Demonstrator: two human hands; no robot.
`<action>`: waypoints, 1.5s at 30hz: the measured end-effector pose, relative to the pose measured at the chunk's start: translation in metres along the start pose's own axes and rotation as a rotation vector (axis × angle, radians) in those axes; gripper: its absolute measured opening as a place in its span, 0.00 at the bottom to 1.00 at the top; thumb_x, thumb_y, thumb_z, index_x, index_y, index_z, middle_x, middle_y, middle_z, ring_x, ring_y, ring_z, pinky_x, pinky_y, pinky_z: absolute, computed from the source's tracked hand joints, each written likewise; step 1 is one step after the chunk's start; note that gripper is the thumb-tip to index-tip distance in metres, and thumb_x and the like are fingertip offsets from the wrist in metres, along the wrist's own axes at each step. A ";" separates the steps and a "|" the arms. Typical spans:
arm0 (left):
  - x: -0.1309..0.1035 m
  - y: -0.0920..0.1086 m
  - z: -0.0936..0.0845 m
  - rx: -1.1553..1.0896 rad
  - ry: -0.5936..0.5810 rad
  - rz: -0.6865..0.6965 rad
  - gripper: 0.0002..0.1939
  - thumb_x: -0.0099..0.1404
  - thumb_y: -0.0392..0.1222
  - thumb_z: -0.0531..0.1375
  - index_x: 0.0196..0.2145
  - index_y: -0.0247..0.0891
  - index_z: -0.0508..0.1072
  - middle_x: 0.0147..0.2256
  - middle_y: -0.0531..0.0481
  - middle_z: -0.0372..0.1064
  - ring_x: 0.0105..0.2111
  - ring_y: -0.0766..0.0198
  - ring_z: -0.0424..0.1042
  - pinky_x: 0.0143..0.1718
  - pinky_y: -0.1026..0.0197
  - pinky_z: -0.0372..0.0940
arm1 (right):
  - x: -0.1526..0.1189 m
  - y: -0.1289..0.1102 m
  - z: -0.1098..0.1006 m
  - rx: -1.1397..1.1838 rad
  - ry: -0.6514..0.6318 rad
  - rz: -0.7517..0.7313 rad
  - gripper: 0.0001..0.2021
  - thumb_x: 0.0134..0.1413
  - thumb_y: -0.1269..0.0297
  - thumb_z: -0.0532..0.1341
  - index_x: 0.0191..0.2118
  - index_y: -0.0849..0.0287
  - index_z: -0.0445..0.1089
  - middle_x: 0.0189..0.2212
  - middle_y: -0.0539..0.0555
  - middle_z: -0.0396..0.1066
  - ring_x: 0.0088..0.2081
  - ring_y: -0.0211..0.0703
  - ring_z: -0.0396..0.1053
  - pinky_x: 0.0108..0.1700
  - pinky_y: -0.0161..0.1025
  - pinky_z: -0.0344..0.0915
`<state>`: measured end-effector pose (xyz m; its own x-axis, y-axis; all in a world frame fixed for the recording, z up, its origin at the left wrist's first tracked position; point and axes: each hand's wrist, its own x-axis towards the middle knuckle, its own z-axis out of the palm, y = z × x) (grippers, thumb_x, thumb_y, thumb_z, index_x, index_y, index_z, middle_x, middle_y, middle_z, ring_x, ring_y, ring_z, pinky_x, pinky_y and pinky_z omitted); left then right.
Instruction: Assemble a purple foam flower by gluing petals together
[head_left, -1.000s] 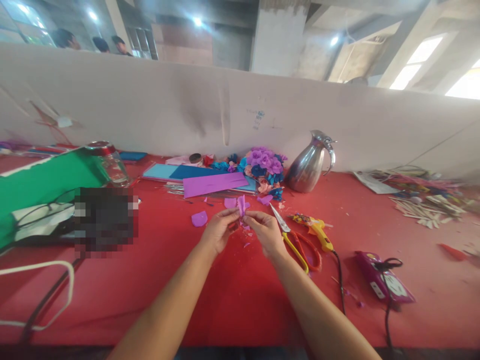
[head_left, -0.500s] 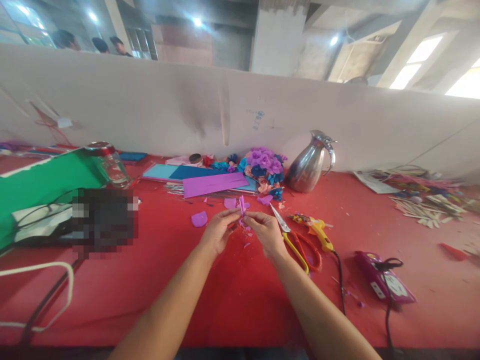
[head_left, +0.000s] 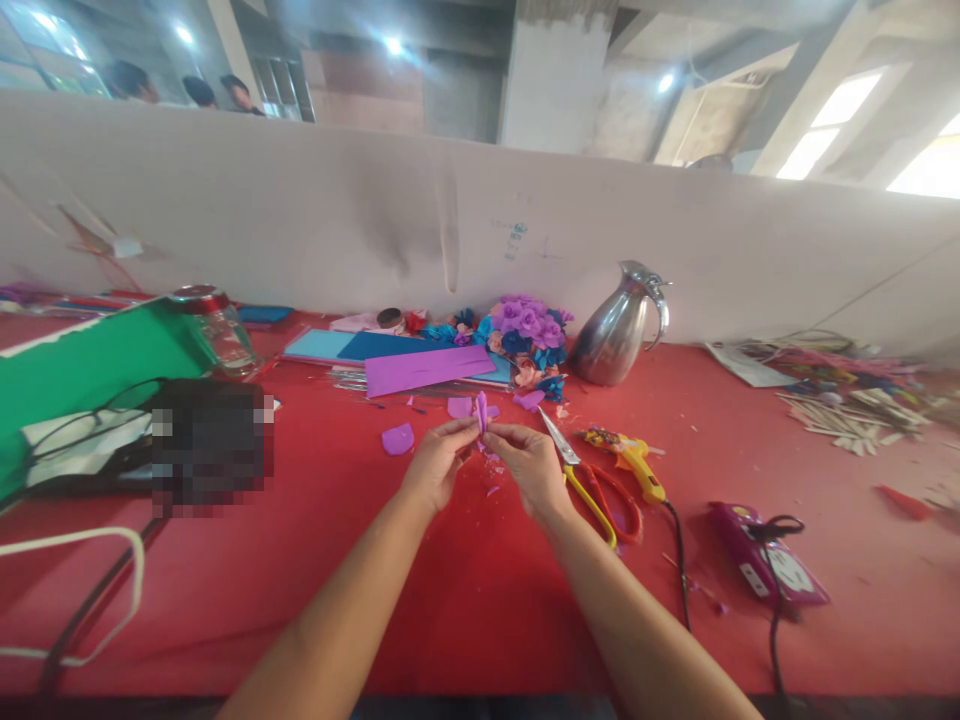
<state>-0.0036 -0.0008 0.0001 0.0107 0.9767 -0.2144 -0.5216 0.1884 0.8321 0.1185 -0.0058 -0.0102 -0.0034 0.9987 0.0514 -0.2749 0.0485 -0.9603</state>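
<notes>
Between my two hands a small folded purple piece (head_left: 481, 408) stands upright, pinched at its lower part. My left hand (head_left: 442, 455) grips it from the left with thumb and fingertips. From the right, my right hand (head_left: 528, 458) pinches the same piece, fingertips almost touching the left ones. Loose purple petals lie around: one (head_left: 397, 439) left of my left hand, others just behind the fingers. Scissors (head_left: 592, 480) with yellow and red handles rest right of my right hand. Behind the hands lies a purple strip (head_left: 427, 370) on blue sheets.
A bunch of paper flowers (head_left: 531, 330) and a metal jug (head_left: 619, 325) stand at the back. On the right are a yellow glue gun (head_left: 637, 468), a purple box (head_left: 769, 560) with a cable and wooden sticks (head_left: 844, 420). A glass jar (head_left: 225, 335) stands left, near a green board (head_left: 120, 350).
The purple piece has turned slightly between my fingertips and looks a little wider. Both hands have stayed in nearly the same place.
</notes>
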 end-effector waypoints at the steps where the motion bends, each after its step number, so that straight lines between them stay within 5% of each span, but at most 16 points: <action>1: 0.000 0.000 0.000 0.003 -0.002 -0.003 0.13 0.37 0.38 0.72 0.25 0.36 0.80 0.26 0.51 0.74 0.27 0.70 0.67 0.31 0.66 0.57 | 0.000 0.000 0.000 0.000 0.003 0.003 0.10 0.37 0.64 0.68 0.31 0.59 0.79 0.27 0.51 0.77 0.29 0.39 0.70 0.38 0.38 0.65; 12: 0.002 -0.002 0.000 0.022 0.031 -0.016 0.13 0.37 0.39 0.72 0.25 0.38 0.79 0.25 0.52 0.73 0.27 0.70 0.66 0.31 0.65 0.56 | -0.001 0.003 0.001 -0.032 0.017 -0.015 0.10 0.38 0.63 0.68 0.31 0.60 0.77 0.26 0.51 0.76 0.29 0.40 0.70 0.37 0.38 0.65; 18: 0.003 -0.005 -0.001 0.141 0.057 0.091 0.10 0.41 0.40 0.71 0.25 0.38 0.79 0.25 0.52 0.73 0.26 0.70 0.65 0.30 0.64 0.54 | -0.001 0.005 0.002 -0.080 0.033 -0.049 0.10 0.39 0.63 0.67 0.31 0.60 0.76 0.27 0.52 0.76 0.29 0.41 0.70 0.36 0.38 0.65; 27: 0.002 0.000 -0.001 -0.059 -0.030 0.017 0.11 0.40 0.39 0.72 0.24 0.37 0.77 0.24 0.52 0.72 0.26 0.69 0.66 0.31 0.65 0.58 | -0.003 0.001 0.001 -0.145 -0.044 -0.040 0.08 0.43 0.62 0.64 0.30 0.59 0.77 0.25 0.51 0.75 0.28 0.40 0.70 0.34 0.37 0.64; 35: 0.004 -0.010 -0.002 0.039 0.020 0.106 0.15 0.38 0.46 0.73 0.24 0.38 0.79 0.24 0.51 0.73 0.25 0.69 0.65 0.30 0.65 0.57 | -0.001 0.005 0.002 -0.175 0.012 -0.091 0.08 0.43 0.62 0.64 0.30 0.59 0.77 0.27 0.52 0.77 0.31 0.42 0.71 0.38 0.39 0.65; 45: 0.000 -0.008 -0.002 0.274 -0.026 0.275 0.12 0.49 0.49 0.68 0.29 0.39 0.81 0.29 0.48 0.76 0.35 0.59 0.71 0.42 0.59 0.61 | -0.005 0.005 0.005 -0.303 0.074 -0.200 0.08 0.47 0.63 0.61 0.32 0.58 0.77 0.28 0.52 0.78 0.29 0.43 0.70 0.35 0.39 0.64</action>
<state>-0.0011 -0.0022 -0.0072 -0.0748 0.9962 0.0456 -0.2609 -0.0637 0.9633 0.1121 -0.0107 -0.0137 0.0938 0.9669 0.2372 0.0342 0.2350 -0.9714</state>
